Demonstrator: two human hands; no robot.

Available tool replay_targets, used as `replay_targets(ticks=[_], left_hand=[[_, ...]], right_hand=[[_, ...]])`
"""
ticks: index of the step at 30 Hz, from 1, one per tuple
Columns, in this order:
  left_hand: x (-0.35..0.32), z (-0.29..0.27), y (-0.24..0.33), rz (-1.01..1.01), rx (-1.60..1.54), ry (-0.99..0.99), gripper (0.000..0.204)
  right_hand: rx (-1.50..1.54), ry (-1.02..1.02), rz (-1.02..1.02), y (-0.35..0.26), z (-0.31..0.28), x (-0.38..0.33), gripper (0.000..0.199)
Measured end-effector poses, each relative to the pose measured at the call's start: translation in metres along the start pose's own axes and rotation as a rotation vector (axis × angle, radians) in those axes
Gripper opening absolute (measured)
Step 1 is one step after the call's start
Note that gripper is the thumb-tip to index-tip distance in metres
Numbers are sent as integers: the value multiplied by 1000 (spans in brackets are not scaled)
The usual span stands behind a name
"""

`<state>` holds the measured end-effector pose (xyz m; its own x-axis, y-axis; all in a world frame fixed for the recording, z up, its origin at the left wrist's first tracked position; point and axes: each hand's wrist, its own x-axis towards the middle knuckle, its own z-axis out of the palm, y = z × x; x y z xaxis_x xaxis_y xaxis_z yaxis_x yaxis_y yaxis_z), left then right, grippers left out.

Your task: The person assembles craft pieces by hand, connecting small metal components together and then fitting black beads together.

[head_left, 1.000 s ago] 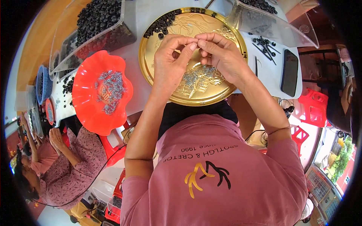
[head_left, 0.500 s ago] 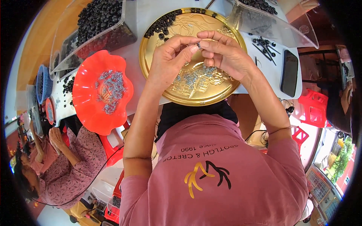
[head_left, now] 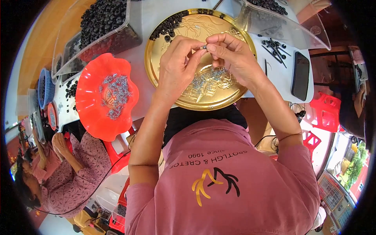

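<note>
Step in hand: fiddly fingertip work. L hand [head_left: 176, 66] & R hand [head_left: 235, 58] both pinched small dark pc [head_left: 204, 47], thumb-to-finger, above gold tray [head_left: 156, 58]. Silvery bits [head_left: 215, 73] lay nr tray's near side, blk parts [head_left: 168, 26] at far L. Next move prob. called for steady, fine grip.

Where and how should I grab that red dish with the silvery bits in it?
Probably by the wavy rim of the red dish, with your left hand coming from the side of the gold tray. The scalloped edge offers something to pinch, and the small silvery pieces lie toward the middle, leaving that edge bare.
</note>
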<state>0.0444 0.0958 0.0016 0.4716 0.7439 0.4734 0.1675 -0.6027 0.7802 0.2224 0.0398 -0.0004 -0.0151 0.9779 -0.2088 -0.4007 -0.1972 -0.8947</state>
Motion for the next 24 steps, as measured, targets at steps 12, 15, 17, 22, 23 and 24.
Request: replay_targets(ticks=[12, 15, 17, 22, 23, 24], left_hand=[[2, -1, -5, 215, 263, 18, 14], [2, -3, -4, 219, 240, -6, 16], [2, -5, -5, 194, 157, -64, 17], [4, -10, -1, 170, 135, -127, 14], [4, -10, -1, 189, 150, -130, 12], [4, -10, 0, 189, 150, -131, 12]], right_hand=[[-188, 40, -36, -6, 1, -1, 32], [-10, 15, 118, -14, 1, 1, 32], [68, 14, 180, -14, -3, 2, 30], [232, -159, 301, -9, -19, 9, 39], [233, -159, 301, -9, -18, 9, 39], [205, -163, 289, -9, -17, 9, 40]])
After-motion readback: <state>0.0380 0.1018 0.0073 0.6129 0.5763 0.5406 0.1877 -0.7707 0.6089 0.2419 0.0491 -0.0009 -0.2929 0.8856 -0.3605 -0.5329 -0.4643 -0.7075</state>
